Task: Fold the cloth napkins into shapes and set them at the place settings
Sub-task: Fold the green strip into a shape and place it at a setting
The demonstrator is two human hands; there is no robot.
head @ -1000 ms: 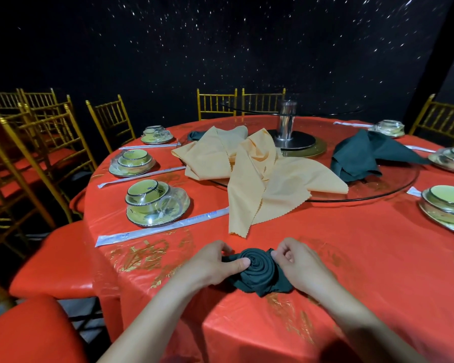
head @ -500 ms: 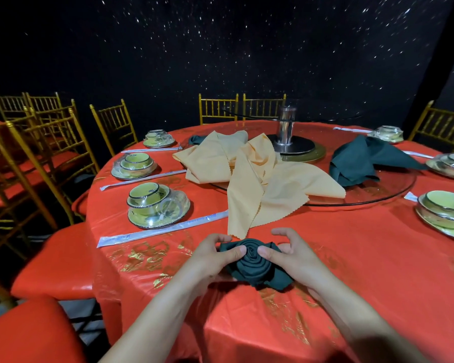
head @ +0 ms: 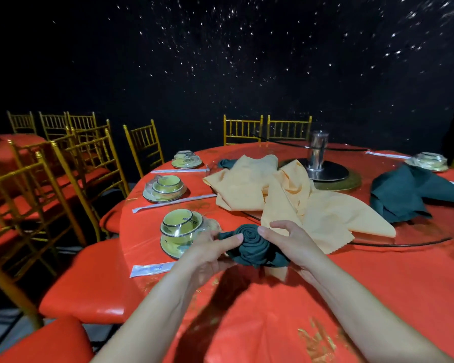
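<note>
My left hand (head: 207,254) and right hand (head: 291,242) cup the green napkin (head: 252,244), rolled into a rose, with fingers curled round its sides. A second ago it sat on the red table (head: 378,284). Now it is raised above the table, just beside the stacked bowls (head: 181,226) at its nine o'clock.

Bare left hand (head: 207,254) and right hand (head: 290,243) on bare forearms (head: 152,310).

I am lifting the green rose napkin (head: 252,244) off the red tablecloth (head: 378,284), left hand (head: 207,254) and right hand (head: 291,242) now carrying it leftward beside the nearest bowl setting (head: 181,226).
</note>
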